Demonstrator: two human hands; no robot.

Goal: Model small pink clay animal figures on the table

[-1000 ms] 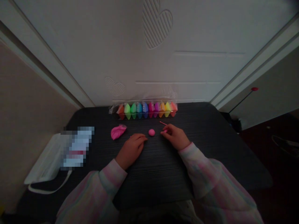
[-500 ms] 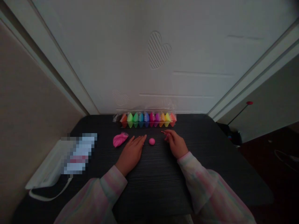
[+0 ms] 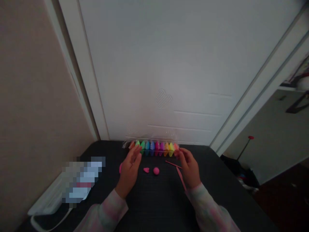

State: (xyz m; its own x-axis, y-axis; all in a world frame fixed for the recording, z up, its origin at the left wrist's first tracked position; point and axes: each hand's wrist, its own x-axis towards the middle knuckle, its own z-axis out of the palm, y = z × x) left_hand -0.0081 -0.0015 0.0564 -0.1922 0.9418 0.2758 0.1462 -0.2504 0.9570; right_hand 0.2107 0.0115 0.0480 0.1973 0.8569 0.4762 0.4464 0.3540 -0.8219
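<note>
My left hand [image 3: 129, 170] is raised over the table with its fingers apart and nothing in them. It partly covers a pink clay piece [image 3: 120, 168]. Just right of it lie a small flat pink clay piece [image 3: 146, 169] and a round pink clay ball [image 3: 156, 171], apart from each other. My right hand [image 3: 190, 167] is lifted at the right, fingers loosely bent and apart, with no object visible in it. Beside and below it lie a thin pink stick [image 3: 172, 164] and a pink clay knife [image 3: 180, 178], partly hidden by the hand.
A clear package of coloured clay packets [image 3: 152, 149] stands along the back of the dark table [image 3: 152, 203], against a white door [image 3: 145, 64]. At the left are a blurred-out phone-like object [image 3: 84, 182], a white box [image 3: 45, 201] and a white cable [image 3: 58, 223].
My view has tilted up. Both hands have lifted off the table, and the right has let go of the pink tool. The small flat pink piece now shows beside the ball.
</note>
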